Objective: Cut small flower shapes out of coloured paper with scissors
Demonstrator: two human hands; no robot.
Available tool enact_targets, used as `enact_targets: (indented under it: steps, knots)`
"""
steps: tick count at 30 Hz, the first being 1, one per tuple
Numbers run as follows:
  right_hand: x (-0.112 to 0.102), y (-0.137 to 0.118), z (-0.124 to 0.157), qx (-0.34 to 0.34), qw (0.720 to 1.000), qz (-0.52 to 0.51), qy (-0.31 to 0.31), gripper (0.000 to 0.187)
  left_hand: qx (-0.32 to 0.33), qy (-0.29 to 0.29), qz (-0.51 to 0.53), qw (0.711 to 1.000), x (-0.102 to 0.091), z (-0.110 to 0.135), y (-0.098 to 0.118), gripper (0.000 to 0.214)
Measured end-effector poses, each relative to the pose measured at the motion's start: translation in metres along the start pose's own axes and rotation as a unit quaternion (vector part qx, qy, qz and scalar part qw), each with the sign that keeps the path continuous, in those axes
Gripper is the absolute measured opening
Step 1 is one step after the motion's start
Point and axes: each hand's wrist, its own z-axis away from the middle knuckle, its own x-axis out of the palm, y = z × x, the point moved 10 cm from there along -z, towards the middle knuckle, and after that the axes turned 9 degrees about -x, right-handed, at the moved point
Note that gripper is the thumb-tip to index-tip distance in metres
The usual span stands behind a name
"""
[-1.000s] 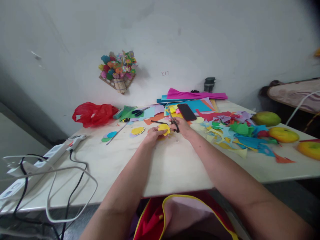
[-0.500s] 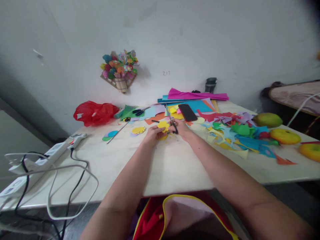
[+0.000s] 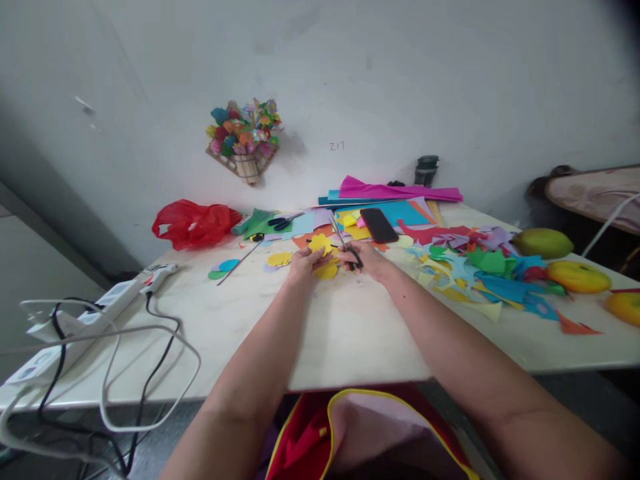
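My left hand (image 3: 305,263) pinches a yellow paper flower (image 3: 321,245) with a scalloped edge, held a little above the table. In my right hand (image 3: 367,259) is a pair of scissors (image 3: 355,256), its fingers closed round the dark handles. The blades point up and away, just right of the flower. A rounded yellow paper piece (image 3: 327,271) lies beneath my hands, partly covered. Left of my left hand rest more yellow paper flowers (image 3: 279,259) on the table.
A phone (image 3: 379,225) and coloured sheets (image 3: 400,212) lie behind my hands. Paper scraps (image 3: 493,263) spread to the right, beside mangoes (image 3: 579,276). Dark-handled scissors (image 3: 280,223) and a red plastic bag (image 3: 195,224) are at the back left. A power strip (image 3: 75,337) with cables sits left.
The yellow flower has turned in my left hand, with more of its scalloped edge showing. The scissors have shifted slightly and their blades stand apart from the flower. The view has moved slightly.
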Motion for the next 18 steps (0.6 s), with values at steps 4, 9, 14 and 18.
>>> enact_targets:
  steps: [4,9,14,18]
  knots:
    - [0.003,-0.004,0.001,-0.013,0.999,0.009,-0.045,0.023,0.01,0.014,0.006,1.0,-0.004,0.0,0.004,0.029]
    - [0.008,-0.006,0.007,0.002,0.996,0.043,-0.081,0.022,0.008,0.028,0.023,0.999,-0.007,0.002,0.005,0.028]
    - [0.016,-0.013,0.013,0.008,0.993,0.06,-0.101,0.021,0.009,0.03,0.041,0.999,-0.008,0.0,0.004,0.025]
    - [0.017,-0.011,0.012,0.009,0.992,0.069,-0.108,0.021,0.004,0.03,0.058,0.998,-0.009,-0.002,0.003,0.024]
